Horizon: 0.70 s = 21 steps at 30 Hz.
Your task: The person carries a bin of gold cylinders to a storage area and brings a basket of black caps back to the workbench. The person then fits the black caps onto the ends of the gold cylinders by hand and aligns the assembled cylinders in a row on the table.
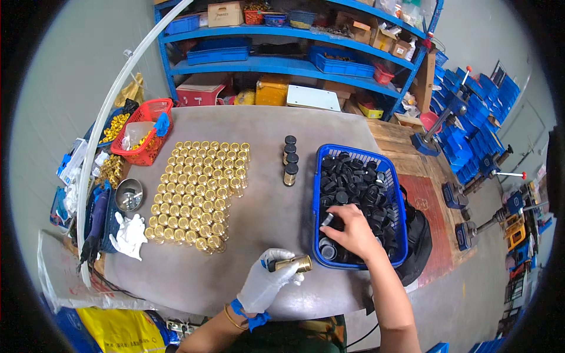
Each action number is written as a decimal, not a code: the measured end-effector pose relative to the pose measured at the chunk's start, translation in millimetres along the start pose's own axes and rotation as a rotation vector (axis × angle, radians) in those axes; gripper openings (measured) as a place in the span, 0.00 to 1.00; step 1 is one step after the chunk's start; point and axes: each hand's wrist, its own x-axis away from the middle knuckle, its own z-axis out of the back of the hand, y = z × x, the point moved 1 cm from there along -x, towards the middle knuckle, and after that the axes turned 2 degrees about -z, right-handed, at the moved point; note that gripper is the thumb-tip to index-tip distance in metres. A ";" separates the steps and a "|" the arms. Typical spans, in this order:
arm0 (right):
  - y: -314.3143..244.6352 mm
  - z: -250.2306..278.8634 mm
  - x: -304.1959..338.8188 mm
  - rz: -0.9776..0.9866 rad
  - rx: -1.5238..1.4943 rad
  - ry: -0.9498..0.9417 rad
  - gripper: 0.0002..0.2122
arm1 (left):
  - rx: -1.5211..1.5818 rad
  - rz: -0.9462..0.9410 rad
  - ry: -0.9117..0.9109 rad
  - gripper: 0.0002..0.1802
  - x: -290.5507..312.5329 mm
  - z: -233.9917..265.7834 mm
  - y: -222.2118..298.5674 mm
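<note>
Left hand (265,285), in a white glove, clenched round a small brass bottle (292,264) lying sideways, mouth end toward the right, just above the near edge of the grey table (276,212). Right hand (352,230), bare, down inside the blue basket (359,154) at the table's right edge, fingers pinching one black cap (328,220) from the heap of black caps (359,188). Brass bottles, uncapped (197,191), stand in close rows on the left half of the table. Four capped bottles (290,160) stand in a short line just left of the basket's far corner. Red basket (144,132) at the far left corner; metal bowl (129,195) and spare white glove (130,235) along the left edge.
</note>
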 end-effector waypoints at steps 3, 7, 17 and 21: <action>-23.9 -3.8 29.1 -0.237 -0.587 0.013 0.16 | 0.026 -0.022 0.017 0.13 0.8 1.4 -1.5; -50.1 -24.9 59.2 -0.352 -0.735 0.060 0.10 | -0.120 -0.141 -0.022 0.13 -2.7 -7.9 -5.7; -67.8 9.8 69.4 -0.386 -0.824 -0.432 0.23 | -0.203 -0.130 -0.019 0.14 8.8 -9.1 4.9; -59.9 16.7 65.4 -0.338 -0.952 -0.455 0.24 | -0.180 -0.103 -0.044 0.14 11.6 -11.4 5.6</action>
